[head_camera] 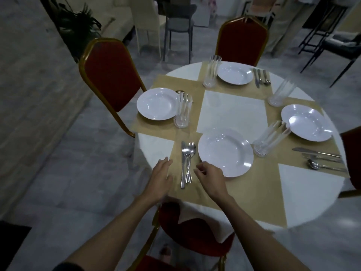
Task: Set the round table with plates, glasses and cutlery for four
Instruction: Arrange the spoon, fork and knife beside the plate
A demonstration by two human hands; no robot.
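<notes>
While neither hand holds anything, the left hand (161, 177) stretches flat with straight fingers over the edge of a tan placemat (252, 194), and the right hand (210, 178) has its fingers loosely curled just short of the nearest plate's (225, 152) rim. Between the hands lies a cutlery bundle (187, 161), knife, spoon and fork pressed together, handles toward the wrists. Right of the right hand, past the white plate, stands a clear ribbed glass (270, 139). Beyond the fingertips the round table (232, 110), under a white cloth, carries three more white plates, each with a glass beside it; two of those places show cutlery spread side by side. A red chair (195, 237) with a gold frame sits below the forearms, tucked against the table, and two like it stand on the far side
</notes>
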